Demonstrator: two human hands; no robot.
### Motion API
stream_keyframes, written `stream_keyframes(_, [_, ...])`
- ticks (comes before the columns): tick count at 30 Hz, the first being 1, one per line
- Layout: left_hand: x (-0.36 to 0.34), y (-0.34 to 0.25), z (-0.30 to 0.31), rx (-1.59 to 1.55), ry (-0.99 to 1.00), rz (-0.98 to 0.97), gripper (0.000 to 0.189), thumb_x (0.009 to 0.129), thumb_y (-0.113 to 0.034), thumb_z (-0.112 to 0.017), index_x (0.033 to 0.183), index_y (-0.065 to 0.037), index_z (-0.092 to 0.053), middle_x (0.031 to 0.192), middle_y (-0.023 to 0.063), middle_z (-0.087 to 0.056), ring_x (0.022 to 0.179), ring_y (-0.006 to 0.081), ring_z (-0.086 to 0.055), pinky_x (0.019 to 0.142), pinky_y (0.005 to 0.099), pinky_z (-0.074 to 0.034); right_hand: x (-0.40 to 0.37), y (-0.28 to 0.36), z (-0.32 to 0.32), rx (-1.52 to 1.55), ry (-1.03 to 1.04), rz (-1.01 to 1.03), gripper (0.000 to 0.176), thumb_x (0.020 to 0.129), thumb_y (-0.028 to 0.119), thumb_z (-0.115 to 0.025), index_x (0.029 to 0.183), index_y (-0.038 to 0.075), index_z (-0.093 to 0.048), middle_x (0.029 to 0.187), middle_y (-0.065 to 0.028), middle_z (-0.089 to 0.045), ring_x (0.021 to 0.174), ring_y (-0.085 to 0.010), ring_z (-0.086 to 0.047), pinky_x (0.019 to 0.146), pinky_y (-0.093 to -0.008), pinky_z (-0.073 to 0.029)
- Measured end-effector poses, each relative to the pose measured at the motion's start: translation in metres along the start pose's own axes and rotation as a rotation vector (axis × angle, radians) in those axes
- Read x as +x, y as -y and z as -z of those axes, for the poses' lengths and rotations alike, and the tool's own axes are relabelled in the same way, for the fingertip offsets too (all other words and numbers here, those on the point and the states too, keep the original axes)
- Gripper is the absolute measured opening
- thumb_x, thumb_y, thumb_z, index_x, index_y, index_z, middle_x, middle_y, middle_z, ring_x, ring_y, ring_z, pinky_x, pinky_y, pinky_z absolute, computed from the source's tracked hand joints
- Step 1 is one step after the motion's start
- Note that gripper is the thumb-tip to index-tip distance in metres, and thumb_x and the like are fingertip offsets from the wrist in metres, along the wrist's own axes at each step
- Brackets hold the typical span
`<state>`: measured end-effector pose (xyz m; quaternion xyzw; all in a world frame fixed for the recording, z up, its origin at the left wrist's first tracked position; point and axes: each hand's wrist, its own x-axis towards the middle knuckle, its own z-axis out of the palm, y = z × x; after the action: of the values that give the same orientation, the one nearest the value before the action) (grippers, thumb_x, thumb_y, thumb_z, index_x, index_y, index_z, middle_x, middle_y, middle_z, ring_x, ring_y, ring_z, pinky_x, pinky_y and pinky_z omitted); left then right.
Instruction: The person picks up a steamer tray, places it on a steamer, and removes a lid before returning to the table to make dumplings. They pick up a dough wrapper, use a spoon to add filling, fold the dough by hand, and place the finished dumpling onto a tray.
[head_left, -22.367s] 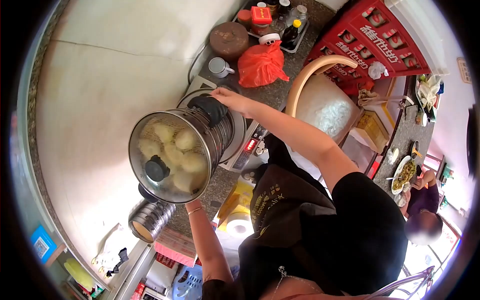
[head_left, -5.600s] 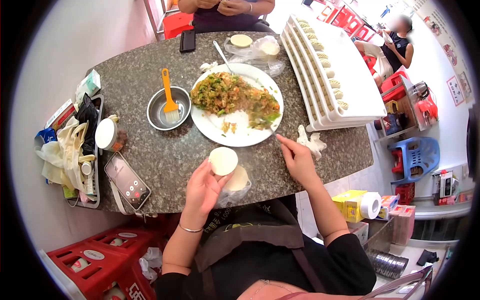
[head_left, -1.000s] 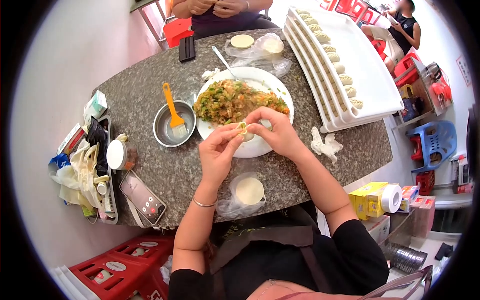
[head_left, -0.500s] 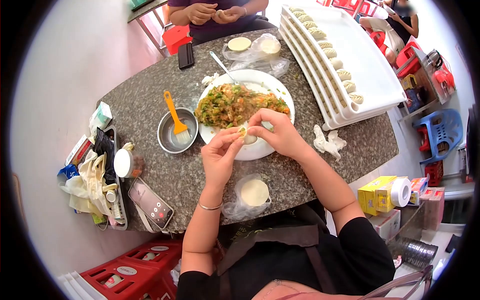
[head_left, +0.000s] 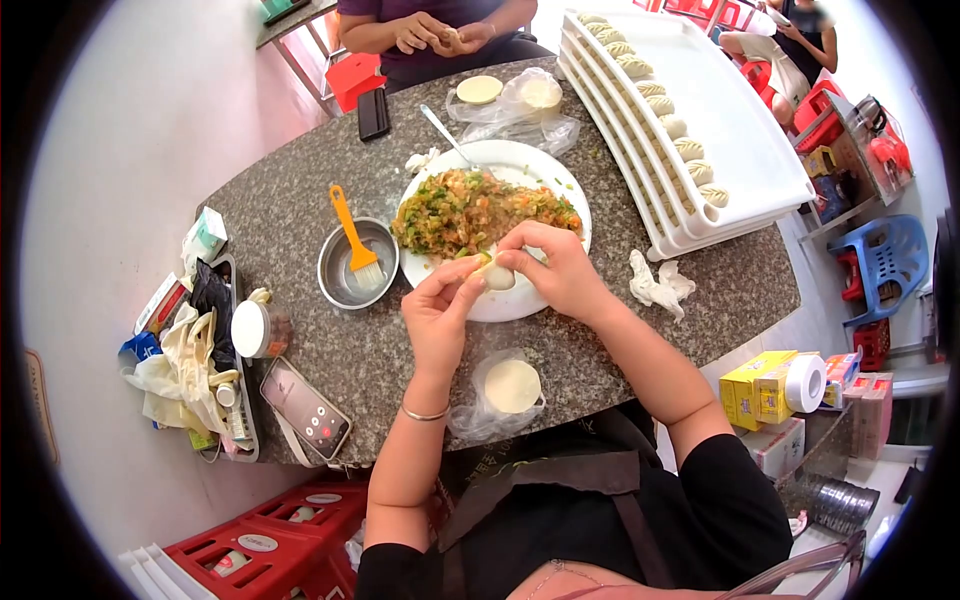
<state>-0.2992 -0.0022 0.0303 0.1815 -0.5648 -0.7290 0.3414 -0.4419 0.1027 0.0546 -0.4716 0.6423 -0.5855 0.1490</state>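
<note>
A partly folded dumpling [head_left: 498, 278] is pinched between my two hands, above the near rim of a large white plate [head_left: 575, 175]. My left hand [head_left: 440, 305] grips its left edge with thumb and fingers. From the right, my right hand [head_left: 556, 270] pinches the top edge of the wrapper. Chopped vegetable filling [head_left: 455, 215] lies heaped on the plate, and a spoon [head_left: 445, 133] leans on its far rim. Below my hands, a stack of round dough wrappers [head_left: 512, 386] sits on a clear plastic bag.
Stacked white trays [head_left: 740, 150] with rows of pleated dumplings stand at the right. A metal bowl [head_left: 335, 285] holds an orange brush [head_left: 350, 235]. A phone [head_left: 305, 410], a jar [head_left: 258, 328] and a crumpled tissue [head_left: 660, 285] lie around. Another person's hands [head_left: 445, 38] work across the table.
My fingers have shifted slightly along the wrapper's edge, and the dumpling's rounded side shows more. Across the table, the other person's hands have drawn closer together.
</note>
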Motion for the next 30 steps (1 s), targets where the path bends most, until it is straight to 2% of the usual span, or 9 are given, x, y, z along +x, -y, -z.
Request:
stream_keyframes(3, [-0.002,0.002,0.000,0.070,0.024,-0.080,0.022,0.084,0.000,-0.069,0.105,0.004,-0.066,0.106,0.0130,-0.066,0.087,0.0130,-0.063,0.076,0.0248,-0.052,0.003,0.004,0.006,0.039,0.119,-0.128,0.010,0.083,0.007,-0.066,0.087,-0.002,-0.063,0.084,-0.0098,-0.064,0.084,-0.0194,-0.061,0.077,-0.0304,-0.047])
stream_keyframes(5, [-0.002,0.002,0.000,0.104,0.032,-0.132,0.018,0.084,0.001,-0.069,0.102,0.004,-0.067,0.107,0.0136,-0.066,0.087,0.0124,-0.063,0.076,0.0243,-0.052,0.002,0.003,0.005,-0.014,0.109,0.011,0.010,0.082,0.007,-0.067,0.086,-0.001,-0.063,0.084,-0.0099,-0.064,0.084,-0.0196,-0.061,0.076,-0.0305,-0.047])
stream_keyframes(9, [-0.001,0.003,-0.001,0.095,0.016,-0.112,0.020,0.084,0.001,-0.069,0.103,0.004,-0.065,0.105,0.0130,-0.066,0.086,0.0123,-0.063,0.075,0.0242,-0.052,-0.002,0.001,-0.002,-0.043,0.029,0.013,0.011,0.082,0.008,-0.067,0.087,-0.001,-0.063,0.086,-0.0103,-0.064,0.085,-0.0202,-0.061,0.077,-0.0307,-0.047])
stream_keyframes(11, [-0.001,-0.002,0.000,0.111,-0.021,-0.018,0.021,0.084,0.000,-0.069,0.104,0.004,-0.063,0.104,0.0121,-0.066,0.085,0.0128,-0.063,0.073,0.0244,-0.052,-0.002,0.003,-0.003,-0.084,0.051,0.062,0.010,0.082,0.007,-0.067,0.088,-0.001,-0.064,0.087,-0.0105,-0.064,0.084,-0.0205,-0.061,0.076,-0.0308,-0.047])
stream_keyframes(18, [-0.001,-0.006,-0.011,0.011,-0.119,-0.129,0.024,0.086,-0.001,-0.066,0.109,0.003,-0.061,0.103,0.0106,-0.065,0.086,0.0123,-0.062,0.073,0.0241,-0.054,-0.006,-0.005,-0.012,-0.001,-0.038,-0.022,0.010,0.083,0.007,-0.067,0.087,-0.002,-0.065,0.087,-0.0105,-0.064,0.083,-0.0205,-0.060,0.075,-0.0311,-0.047])
stream_keyframes(21, [-0.003,0.000,-0.004,0.163,-0.123,-0.144,0.026,0.087,-0.002,-0.065,0.113,0.003,-0.061,0.105,0.0115,-0.065,0.088,0.0121,-0.062,0.075,0.0242,-0.054,-0.006,-0.004,-0.016,-0.010,-0.057,-0.018,0.011,0.084,0.008,-0.067,0.086,-0.002,-0.065,0.087,-0.0106,-0.064,0.083,-0.0207,-0.060,0.074,-0.0312,-0.047])
stream_keyframes(23, [-0.003,0.004,-0.002,0.264,-0.132,-0.222,0.032,0.085,-0.002,-0.067,0.117,0.001,-0.062,0.116,0.0135,-0.061,0.097,0.0148,-0.061,0.072,0.0239,-0.056,-0.006,-0.002,-0.019,-0.007,-0.124,0.047,0.010,0.082,0.009,-0.067,0.083,-0.001,-0.065,0.080,-0.0119,-0.064,0.075,-0.0259,-0.061,0.069,-0.0343,-0.047])
stream_keyframes(26, [-0.003,0.001,-0.001,0.480,-0.097,-0.354,0.029,0.085,-0.002,-0.067,0.114,0.000,-0.064,0.116,0.0143,-0.062,0.097,0.0157,-0.062,0.072,0.0241,-0.057,-0.007,-0.004,-0.017,-0.028,-0.092,0.058,0.010,0.083,0.008,-0.067,0.085,-0.001,-0.064,0.085,-0.0102,-0.064,0.082,-0.0215,-0.060,0.074,-0.0318,-0.047])
stream_keyframes(30, [-0.005,0.000,-0.004,0.449,-0.044,-0.335,0.023,0.088,-0.003,-0.065,0.110,0.002,-0.065,0.111,0.0144,-0.063,0.097,0.0135,-0.061,0.071,0.0235,-0.055,-0.007,-0.002,-0.017,-0.082,-0.122,0.120,0.009,0.083,0.007,-0.067,0.084,-0.001,-0.063,0.085,-0.0106,-0.064,0.081,-0.0234,-0.060,0.073,-0.0328,-0.047])
